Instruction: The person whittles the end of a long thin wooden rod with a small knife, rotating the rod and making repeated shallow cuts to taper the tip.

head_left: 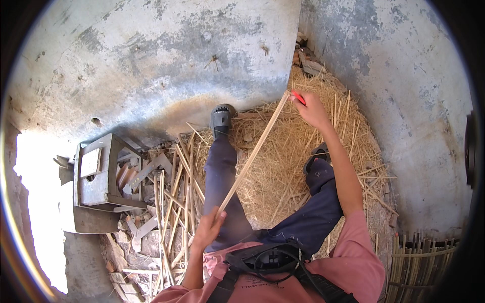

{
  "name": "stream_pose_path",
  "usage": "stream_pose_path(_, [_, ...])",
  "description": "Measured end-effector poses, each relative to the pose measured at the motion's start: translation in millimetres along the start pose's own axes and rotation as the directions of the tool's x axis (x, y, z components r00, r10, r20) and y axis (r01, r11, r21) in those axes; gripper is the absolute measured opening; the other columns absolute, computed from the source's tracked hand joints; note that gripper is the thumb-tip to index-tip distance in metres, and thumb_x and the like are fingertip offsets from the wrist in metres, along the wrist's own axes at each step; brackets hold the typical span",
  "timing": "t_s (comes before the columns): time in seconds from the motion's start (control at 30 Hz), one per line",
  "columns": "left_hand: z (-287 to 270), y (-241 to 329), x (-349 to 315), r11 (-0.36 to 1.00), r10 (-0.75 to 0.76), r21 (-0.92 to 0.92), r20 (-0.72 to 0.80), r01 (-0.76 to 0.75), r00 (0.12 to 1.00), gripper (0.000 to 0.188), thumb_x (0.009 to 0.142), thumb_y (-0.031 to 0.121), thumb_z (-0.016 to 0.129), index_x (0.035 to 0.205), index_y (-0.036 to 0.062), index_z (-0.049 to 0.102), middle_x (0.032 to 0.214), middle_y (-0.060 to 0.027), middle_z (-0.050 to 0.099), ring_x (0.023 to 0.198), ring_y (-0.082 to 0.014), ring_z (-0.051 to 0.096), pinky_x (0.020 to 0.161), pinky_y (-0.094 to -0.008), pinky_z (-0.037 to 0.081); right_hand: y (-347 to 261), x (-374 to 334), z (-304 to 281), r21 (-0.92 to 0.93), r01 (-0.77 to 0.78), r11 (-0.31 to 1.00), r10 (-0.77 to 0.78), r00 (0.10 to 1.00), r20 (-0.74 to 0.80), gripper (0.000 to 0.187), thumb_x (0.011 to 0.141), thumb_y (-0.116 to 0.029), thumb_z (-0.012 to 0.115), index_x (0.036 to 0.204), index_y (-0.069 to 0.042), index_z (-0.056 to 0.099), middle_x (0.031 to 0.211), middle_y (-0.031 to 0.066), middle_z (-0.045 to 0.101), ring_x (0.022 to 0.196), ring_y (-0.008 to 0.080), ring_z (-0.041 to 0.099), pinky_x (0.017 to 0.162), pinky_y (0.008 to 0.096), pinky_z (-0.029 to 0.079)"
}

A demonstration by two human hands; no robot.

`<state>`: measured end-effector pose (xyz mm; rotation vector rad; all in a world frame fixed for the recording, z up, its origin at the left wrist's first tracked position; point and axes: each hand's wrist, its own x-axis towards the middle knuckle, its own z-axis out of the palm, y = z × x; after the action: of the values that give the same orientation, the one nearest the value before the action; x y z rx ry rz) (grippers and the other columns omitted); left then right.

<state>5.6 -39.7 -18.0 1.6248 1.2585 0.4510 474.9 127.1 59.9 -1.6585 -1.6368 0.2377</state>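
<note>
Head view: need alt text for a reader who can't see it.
The left hand grips the near end of a long pale strip slanting away, while the right hand, holding a small red object, is at its far end. Straw-like shavings lie between dark-trousered legs, with loose sticks and a worn grey box to the left.

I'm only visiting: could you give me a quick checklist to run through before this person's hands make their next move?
1. Left hand gripping the long pale strip: ok, near its lower end.
2. Right hand gripping the red object: ok, beside the strip's far end.
3. Hands well apart: ok.
4. Any sharp edge on the red object: cannot tell, too small.
5. Floor clear of loose scraps between the legs: not ok.
</note>
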Motion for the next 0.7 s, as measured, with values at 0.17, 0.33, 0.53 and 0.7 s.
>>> stream_pose_path(0.17, [-8,-16,3,0.895,-0.113,-0.393,0.256,0.21,0.96,0.034,0.115,0.035,0.053,0.099,0.0057,0.059,0.067,0.0025,0.044,0.055,-0.008,0.039,0.051,-0.0284,0.033,-2,-3,-2,-0.043,0.049,0.998,-0.048,0.999,0.016,0.016,0.101,-0.014,0.065,0.107,-0.004,0.076,0.067,0.0149,0.061,0.061,0.0248,0.06,0.061,0.0409,0.044])
stream_pose_path(0.33, [-15,-12,2,0.777,-0.102,-0.531,0.424,0.338,0.9,0.037,0.116,0.04,0.048,0.098,0.0084,0.056,0.065,0.009,0.033,0.051,-0.0031,0.025,0.045,-0.0242,0.019,5,0,-2,0.155,0.04,0.987,-0.046,0.998,0.037,0.015,0.102,-0.016,0.066,0.107,-0.006,0.076,0.077,0.014,0.071,0.073,0.021,0.07,0.071,0.0391,0.05])
stream_pose_path(0.53, [-17,-8,1,0.757,-0.108,-0.578,0.349,0.305,0.931,0.039,0.116,0.042,0.047,0.099,0.0082,0.056,0.066,0.0048,0.039,0.05,-0.0054,0.031,0.044,-0.024,0.023,-6,-5,-2,0.067,0.052,0.996,-0.047,0.996,-0.069,0.039,0.101,-0.036,0.074,0.127,-0.006,0.072,0.119,0.012,0.077,0.108,0.0238,0.074,0.092,0.0385,0.054])
stream_pose_path(0.7, [-13,-7,5,0.734,-0.09,-0.626,0.294,0.263,0.951,0.039,0.113,0.045,0.052,0.103,0.0082,0.058,0.068,0.0014,0.046,0.052,-0.0067,0.039,0.045,-0.023,0.027,-7,-6,-3,0.164,-0.06,0.985,0.081,0.989,-0.125,0.051,0.103,-0.04,0.071,0.138,-0.003,0.064,0.125,0.0133,0.074,0.114,0.0227,0.072,0.094,0.0393,0.054])
